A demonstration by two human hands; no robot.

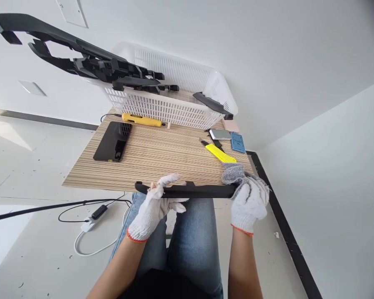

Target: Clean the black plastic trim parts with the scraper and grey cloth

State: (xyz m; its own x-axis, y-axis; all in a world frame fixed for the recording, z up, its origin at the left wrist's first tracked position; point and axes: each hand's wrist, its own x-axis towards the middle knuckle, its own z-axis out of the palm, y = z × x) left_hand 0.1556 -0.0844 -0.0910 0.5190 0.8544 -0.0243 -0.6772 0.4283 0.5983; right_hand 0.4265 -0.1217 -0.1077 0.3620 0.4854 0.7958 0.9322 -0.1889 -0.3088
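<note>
A long black plastic part (202, 191) lies level across my lap at the table's front edge. Near its left end, my left hand (157, 203), in a white knit glove with an orange cuff, is wrapped round it. At the part's right end my right hand (249, 201), gloved the same way, is closed on a grey cloth (233, 173) pressed against the part. Beyond my right hand a yellow cutter (220, 153) rests on the table with its blade toward the back left.
The striped wooden table (162, 153) holds a black phone (114, 141), a yellow power tool (141, 120), a grey block (220, 134) and a blue pad (237, 142). Behind stands a white basket (174, 109) with several black parts (112, 68). Cables and a power strip (92, 221) lie on the floor left.
</note>
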